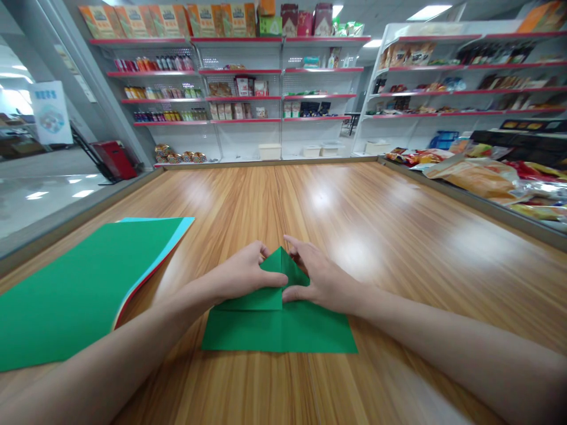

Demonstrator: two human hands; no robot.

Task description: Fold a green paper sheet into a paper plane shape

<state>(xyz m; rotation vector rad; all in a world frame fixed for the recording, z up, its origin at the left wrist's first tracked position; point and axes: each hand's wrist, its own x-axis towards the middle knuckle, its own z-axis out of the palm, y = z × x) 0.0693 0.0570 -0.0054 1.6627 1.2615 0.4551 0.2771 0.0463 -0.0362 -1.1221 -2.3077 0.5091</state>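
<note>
A sheet of green paper [283, 330] lies on the wooden table in front of me, its upper corners folded in to a peak with a crease down the middle. My left hand [248, 271] grips the left flap, thumb lying across the front near the crease and fingers curled at the far edge. On the other side, my right hand [323, 277] holds the right flap, its thumb on the paper beside the crease and its index finger lifted near the peak. The right flap's fold is partly hidden by that hand.
A stack of coloured paper [93, 277], green on top with blue and red edges showing, lies to the left. Snack packets [482, 177] are heaped beyond the raised table edge on the right. Stocked shelves [239, 97] stand behind the table, and a red hand truck [114, 160] is at left.
</note>
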